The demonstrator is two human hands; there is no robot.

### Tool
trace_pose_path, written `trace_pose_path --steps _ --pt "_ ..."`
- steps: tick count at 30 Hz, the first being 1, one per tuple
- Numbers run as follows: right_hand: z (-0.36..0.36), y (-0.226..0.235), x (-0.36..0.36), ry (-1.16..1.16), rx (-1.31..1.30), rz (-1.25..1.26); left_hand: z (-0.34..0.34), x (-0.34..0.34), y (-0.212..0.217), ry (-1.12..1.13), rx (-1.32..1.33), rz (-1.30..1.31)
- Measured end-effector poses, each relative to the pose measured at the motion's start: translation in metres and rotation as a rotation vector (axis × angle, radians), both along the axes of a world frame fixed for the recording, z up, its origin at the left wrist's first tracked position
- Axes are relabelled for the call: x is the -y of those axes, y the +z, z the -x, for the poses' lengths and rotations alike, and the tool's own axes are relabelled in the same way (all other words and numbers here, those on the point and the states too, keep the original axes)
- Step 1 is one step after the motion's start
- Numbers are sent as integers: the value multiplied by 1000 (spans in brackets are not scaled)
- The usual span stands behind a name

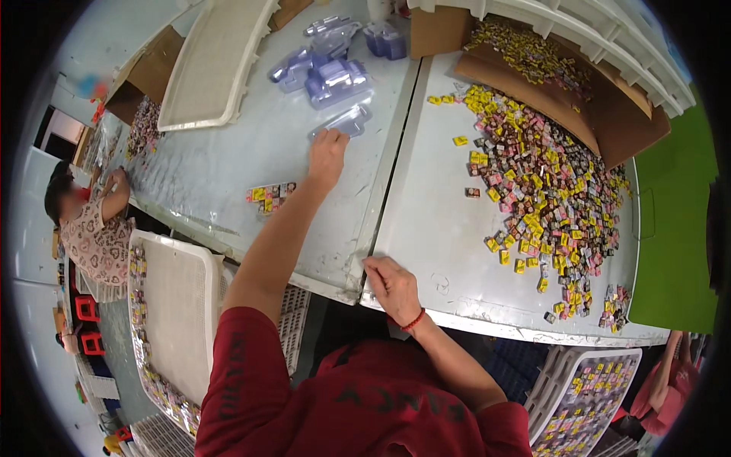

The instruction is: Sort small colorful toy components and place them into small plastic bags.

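Note:
My left hand point(327, 158) reaches over the left table, its fingers closed on the near edge of a clear plastic blister tray point(346, 120). Beyond it lies a loose heap of more clear, bluish blister trays point(335, 80). Left of my forearm sits a compact group of small yellow, pink and brown packets point(269, 198); whether a tray holds them I cannot tell. My right hand point(392, 286), with a red string bracelet at the wrist, rests by the front edge near the table seam. Its fingers are curled in, and nothing shows in them.
Many small packets point(541, 190) spread across the right table from a tipped cardboard box point(533, 99). A white tray point(205, 68) lies at the far left. Racks and trays point(183, 305) stand below the table edge. A person point(91, 221) works at left; another point(670, 388) is at lower right.

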State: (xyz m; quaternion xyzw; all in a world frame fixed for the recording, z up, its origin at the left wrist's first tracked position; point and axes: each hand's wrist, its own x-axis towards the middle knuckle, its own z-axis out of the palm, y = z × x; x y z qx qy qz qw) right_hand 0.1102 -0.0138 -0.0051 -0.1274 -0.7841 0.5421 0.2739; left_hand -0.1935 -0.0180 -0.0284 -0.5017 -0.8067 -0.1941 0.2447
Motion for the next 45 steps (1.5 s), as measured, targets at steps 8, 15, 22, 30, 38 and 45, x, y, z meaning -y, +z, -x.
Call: trace_pose_path --steps 8,15,22,30,38,45 --pt "-7 0 4 -9 9 -23 12 3 -3 -38 -4 -12" --pt "-1 -10 3 -34 13 -110 27 7 26 92 711 -152" --pt "-34 0 -42 -344 -1 -59 -102 9 53 -544 232 -138" --pt "-104 -2 -133 -726 287 -601 -252 17 30 -808 425 77" --pt "-113 -10 -134 -616 191 -514 -227 -62 36 -726 480 13" --pt "-143 -3 -147 -701 217 -546 -231 -101 23 -815 511 251"
